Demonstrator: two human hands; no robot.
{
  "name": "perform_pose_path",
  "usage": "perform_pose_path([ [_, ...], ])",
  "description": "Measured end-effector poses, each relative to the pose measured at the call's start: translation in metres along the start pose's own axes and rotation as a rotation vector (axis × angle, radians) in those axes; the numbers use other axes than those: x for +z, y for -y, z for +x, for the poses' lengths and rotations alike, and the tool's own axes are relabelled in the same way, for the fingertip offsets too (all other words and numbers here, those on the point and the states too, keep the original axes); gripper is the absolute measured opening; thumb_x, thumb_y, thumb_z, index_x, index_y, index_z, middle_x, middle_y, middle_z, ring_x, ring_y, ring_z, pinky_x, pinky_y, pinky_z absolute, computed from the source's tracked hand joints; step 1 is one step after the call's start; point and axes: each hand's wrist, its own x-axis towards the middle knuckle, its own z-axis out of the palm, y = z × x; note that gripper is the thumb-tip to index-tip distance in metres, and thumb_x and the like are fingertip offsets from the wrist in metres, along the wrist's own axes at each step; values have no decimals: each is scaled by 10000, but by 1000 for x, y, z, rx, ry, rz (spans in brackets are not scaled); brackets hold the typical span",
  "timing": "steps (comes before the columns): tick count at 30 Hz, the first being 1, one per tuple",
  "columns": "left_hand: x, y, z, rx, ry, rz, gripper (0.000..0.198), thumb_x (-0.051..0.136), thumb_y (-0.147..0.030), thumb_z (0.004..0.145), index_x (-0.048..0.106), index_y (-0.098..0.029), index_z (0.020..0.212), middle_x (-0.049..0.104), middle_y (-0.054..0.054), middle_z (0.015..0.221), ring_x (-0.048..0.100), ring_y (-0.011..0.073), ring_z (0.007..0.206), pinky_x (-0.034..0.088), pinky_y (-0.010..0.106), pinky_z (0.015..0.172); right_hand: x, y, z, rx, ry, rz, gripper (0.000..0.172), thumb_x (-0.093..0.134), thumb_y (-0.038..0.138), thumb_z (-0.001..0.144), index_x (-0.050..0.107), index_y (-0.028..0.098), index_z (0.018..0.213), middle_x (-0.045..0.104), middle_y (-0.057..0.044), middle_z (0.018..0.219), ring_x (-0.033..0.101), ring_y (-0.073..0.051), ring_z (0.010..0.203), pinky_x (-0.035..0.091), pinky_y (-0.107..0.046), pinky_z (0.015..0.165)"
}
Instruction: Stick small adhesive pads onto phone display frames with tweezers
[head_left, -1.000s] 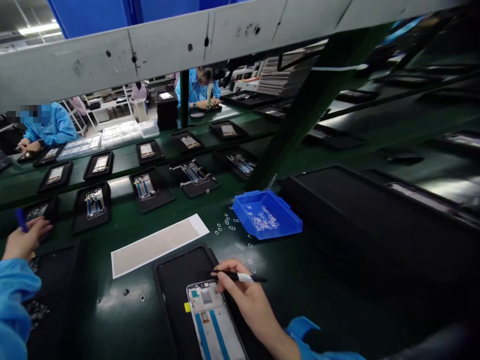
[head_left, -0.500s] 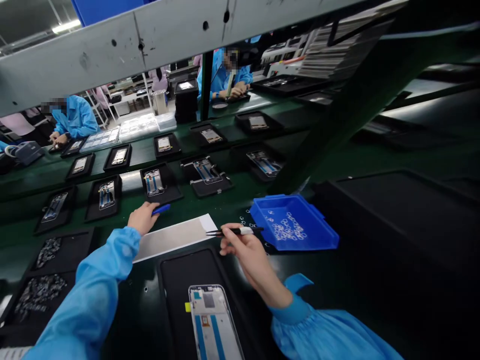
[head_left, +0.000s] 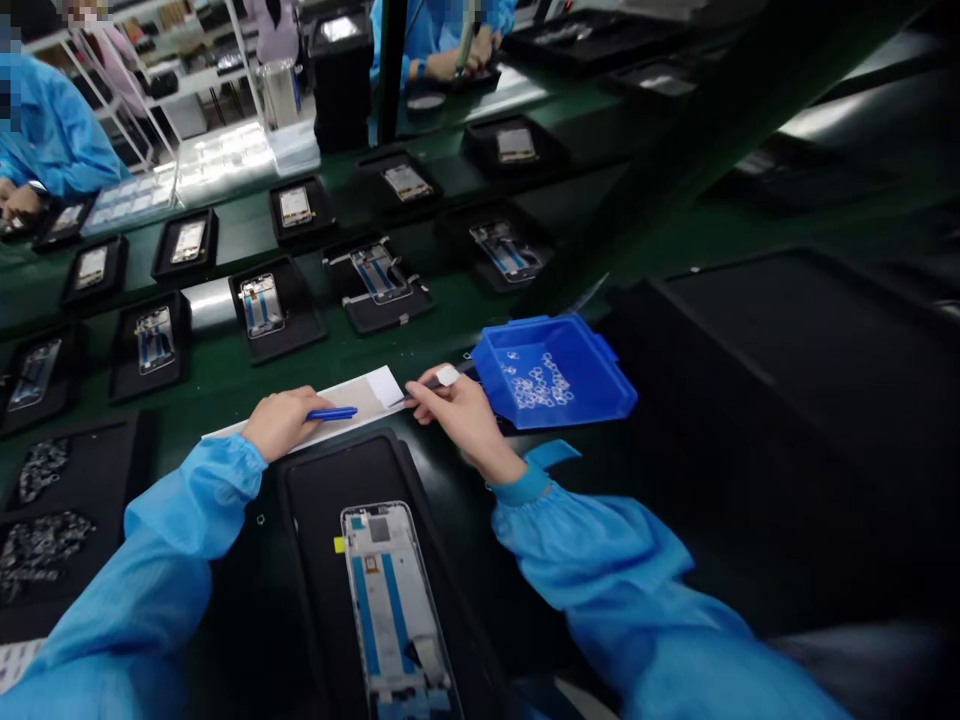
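My left hand is closed around a blue pen-like tool and rests over the left part of a white-edged strip sheet. In my right hand are dark tweezers with a white band; their tips reach the sheet's white right end. A blue bin holding several small clear rings stands right of this hand. Nearer to me, a phone frame with blue strips and a yellow tab lies in a black tray.
Black trays with phone parts line the green bench beyond my hands. Trays of small dark parts sit at the left. A dark green post slants across the right. Co-workers in blue sit opposite.
The view has tilted down and shifted right. My left hand has moved right along the sheet with the blue tool, closer to my right hand. The tweezer tips are at the sheet's white end.
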Motion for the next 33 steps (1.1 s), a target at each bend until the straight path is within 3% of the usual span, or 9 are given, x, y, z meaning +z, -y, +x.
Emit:
perform_pose_path([
  [4, 2, -16, 23, 67, 46, 85, 375, 463, -273, 959, 623, -361, 1286, 589, 8, 1321, 658, 212, 1051, 510, 280, 817, 13, -6, 7, -14, 7, -55, 376, 794, 507, 671, 571, 205, 694, 713, -41, 614, 677, -188, 550, 526, -268, 486],
  [8, 3, -27, 35, 107, 57, 158, 411, 465, -280, 965, 560, -393, 1348, 518, 7, 1415, 679, 215, 1005, 522, 301, 807, 11, -10, 11, -43, 0, -104, 305, 751, 453, 728, 558, 217, 736, 715, -25, 626, 689, -197, 570, 534, -277, 505],
  [16, 10, -28, 36, 162, 86, 223, 431, 426, -293, 988, 501, -407, 1397, 387, 23, 1563, 669, 266, 1097, 558, 362, 827, 6, -13, 18, -133, 9, -261, 185, 693, 350, 789, 565, 219, 758, 727, -25, 677, 709, -217, 646, 537, -302, 601],
  [33, 10, -29, 36, 175, 89, 248, 436, 428, -298, 991, 501, -443, 1396, 367, 24, 1580, 687, 281, 1070, 574, 396, 805, 6, -5, 14, -85, 3, -470, 166, 668, 258, 835, 555, 227, 718, 762, -40, 695, 752, -247, 729, 534, -296, 658],
])
